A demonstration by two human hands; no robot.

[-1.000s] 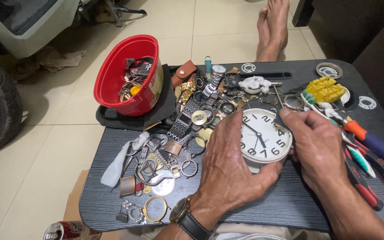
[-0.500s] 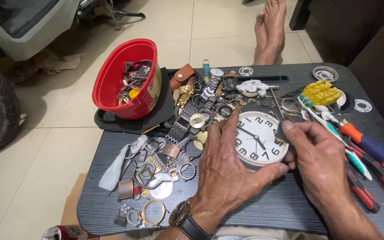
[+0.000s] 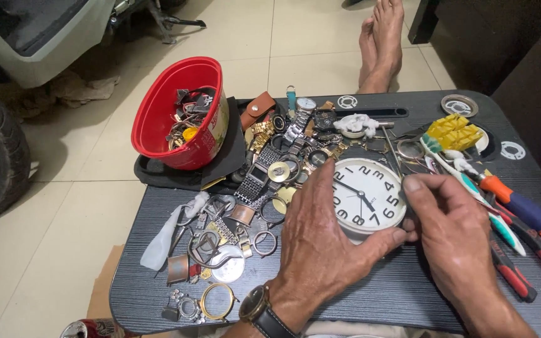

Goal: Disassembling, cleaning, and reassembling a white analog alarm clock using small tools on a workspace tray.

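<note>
The round white clock (image 3: 367,196) lies face-up near the tabletop (image 3: 370,300) centre, its twelve pointing toward the far edge. Left hand (image 3: 320,244) fingers wrap its near-left rim; right hand (image 3: 452,231) fingers pinch its right edge.

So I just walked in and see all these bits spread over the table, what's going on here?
A person holds a round white-faced clock in both hands over a dark woodgrain table. The left hand, wearing a wristwatch, grips its lower left rim; the right hand pinches the right edge. A heap of metal watch parts and bands lies beside it, a red plastic bowl of parts sits at the far left, and orange- and red-handled tools lie to the right.
</note>
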